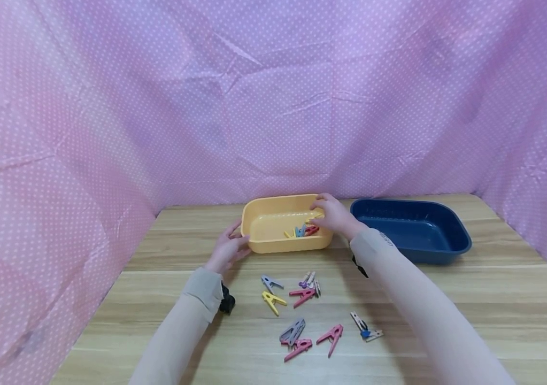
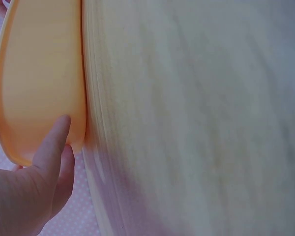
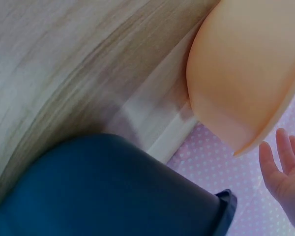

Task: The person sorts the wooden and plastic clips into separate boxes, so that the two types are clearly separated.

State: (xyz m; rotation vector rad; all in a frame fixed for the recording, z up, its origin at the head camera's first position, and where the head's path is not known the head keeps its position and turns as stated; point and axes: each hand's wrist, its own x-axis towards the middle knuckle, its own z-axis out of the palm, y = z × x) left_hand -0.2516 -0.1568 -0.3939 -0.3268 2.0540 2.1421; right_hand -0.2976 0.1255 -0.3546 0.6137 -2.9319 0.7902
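Two bare hands are at the pale orange, rounded rectangular plastic basin (image 1: 292, 246) on my feed, which sits at the far side of the light wood-grain table (image 1: 158, 291). From my seat I see the left hand (image 1: 228, 248) open, its extended fingers touching the outside of the basin's left end; the left wrist view shows the index finger laid along the wall. The right hand (image 1: 337, 215) is at the basin's other end, reaching in over the rim with its fingers spread and loosely bent. A slim yellow clip lies beside that thumb, and at this size I can't fairly say whether the two touch.

Inside the basin I make out a light blue plastic clip (image 1: 300, 231) and a red plastic clip (image 1: 311, 230) grouped toward the right, with more yellow just beside them.

On the table nearer the person I count a grey-blue plastic clip (image 1: 271, 282) near a bright yellow plastic clip (image 1: 273, 302), and small pale clips (image 1: 310, 279) close to a deep pink one. Lower down, grey clips overlap another pink clip, near a lone pink plastic clip (image 1: 332, 338).

Right of the basin stands a navy blue plastic tub (image 1: 422, 230), beyond the right forearm.
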